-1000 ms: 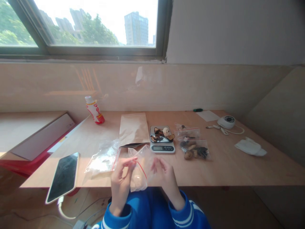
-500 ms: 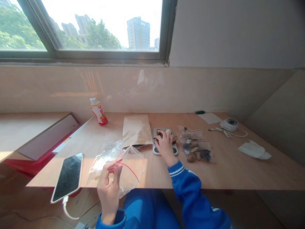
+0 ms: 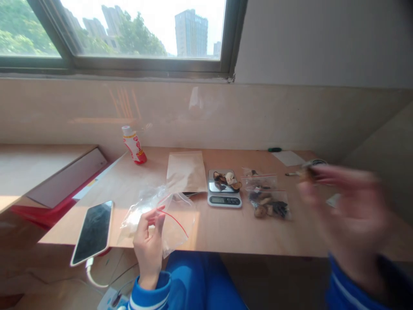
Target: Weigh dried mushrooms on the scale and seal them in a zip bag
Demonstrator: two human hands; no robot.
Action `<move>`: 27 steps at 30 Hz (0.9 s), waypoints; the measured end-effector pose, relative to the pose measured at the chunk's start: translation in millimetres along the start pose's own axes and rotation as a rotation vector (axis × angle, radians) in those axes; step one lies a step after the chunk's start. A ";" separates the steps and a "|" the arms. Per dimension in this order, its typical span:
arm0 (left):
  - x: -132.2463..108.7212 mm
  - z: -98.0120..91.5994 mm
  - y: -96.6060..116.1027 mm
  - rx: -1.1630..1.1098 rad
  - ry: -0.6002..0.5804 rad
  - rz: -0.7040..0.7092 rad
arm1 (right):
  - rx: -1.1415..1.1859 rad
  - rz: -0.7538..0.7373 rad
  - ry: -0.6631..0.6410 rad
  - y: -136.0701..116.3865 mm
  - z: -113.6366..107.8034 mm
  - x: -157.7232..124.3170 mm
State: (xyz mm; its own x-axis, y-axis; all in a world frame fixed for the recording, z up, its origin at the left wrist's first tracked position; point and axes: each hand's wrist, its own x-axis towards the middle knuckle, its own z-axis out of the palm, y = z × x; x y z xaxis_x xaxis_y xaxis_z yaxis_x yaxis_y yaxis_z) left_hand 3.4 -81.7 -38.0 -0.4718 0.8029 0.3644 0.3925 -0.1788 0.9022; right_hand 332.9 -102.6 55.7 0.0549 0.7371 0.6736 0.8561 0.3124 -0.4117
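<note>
Nearest, the left hand (image 3: 147, 243) rises just behind the desk's (image 3: 226, 232) front edge, thumb and fingers almost closed in a pinch on the top of a clear zip bag (image 3: 177, 226) with a red seal, its mouth slack. At the far right, the raised right hand (image 3: 346, 215) is too blurred to read: its fingers (image 3: 338, 176) seem curled at a small dark piece (image 3: 310, 173), but I cannot tell whether they grip it. A loose hold could drop that piece, and the slack mouth could fold shut. Left of the bag, a phone (image 3: 93, 232) sits at the front edge, where a careless nudge could tip it. Farther back stand a kraft paper envelope (image 3: 186, 171), a digital kitchen scale (image 3: 224, 199) bearing dried mushroom slices (image 3: 224, 180), and zip bags of dried mushrooms (image 3: 267, 206).
</note>
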 end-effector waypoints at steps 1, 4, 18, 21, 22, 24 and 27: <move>-0.5 2.3 2.1 0.005 -0.025 0.019 | -0.020 -0.079 0.007 8.8 16.3 -16.2; -2.7 3.0 7.1 0.032 -0.084 0.073 | -0.101 -0.173 -0.107 39.8 72.7 -66.4; -6.2 1.3 9.1 0.012 -0.109 0.063 | -0.309 0.107 0.102 108.1 80.2 -130.0; -9.0 0.6 9.2 0.006 -0.103 0.057 | -0.362 0.174 0.106 127.9 81.1 -142.0; -9.5 0.7 9.2 0.004 -0.101 0.051 | -0.367 0.195 0.105 130.6 82.2 -145.0; -9.9 1.3 9.7 0.005 -0.105 0.043 | -0.368 0.222 0.114 131.2 84.6 -148.5; -9.6 1.7 10.8 0.021 -0.113 0.051 | -0.366 0.225 0.135 125.8 85.8 -147.7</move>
State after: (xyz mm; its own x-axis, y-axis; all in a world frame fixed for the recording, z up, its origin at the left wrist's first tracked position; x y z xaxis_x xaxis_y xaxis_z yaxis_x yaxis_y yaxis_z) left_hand 13.5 -90.4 -32.1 -0.3591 0.8521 0.3807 0.4306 -0.2107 0.8776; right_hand 388.4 -120.8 -148.2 0.3060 0.6698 0.6765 0.9393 -0.0965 -0.3293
